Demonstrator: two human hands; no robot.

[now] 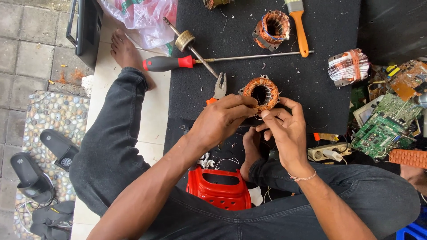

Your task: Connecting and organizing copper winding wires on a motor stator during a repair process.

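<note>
On the black mat (311, 102) before my knees, a little past the centre toward twelve o'clock, stands the copper-wound stator (261, 92), and both my hands meet at its near edge. My left hand (221, 119) has its fingers pressed together, pinching at the winding on the stator's eight o'clock side. My right hand (284, 129) is curled, the fingertips closed at five o'clock, and I think they pinch a thin wire, but it is too fine to see surely. To do this well, I judge I should keep the core steady with one hand and pull the wire gently, without bending the coils. Pliers (219, 87) lie just beside my left hand at ten o'clock, and the red-handled screwdriver (169, 63) lies farther away.
</note>
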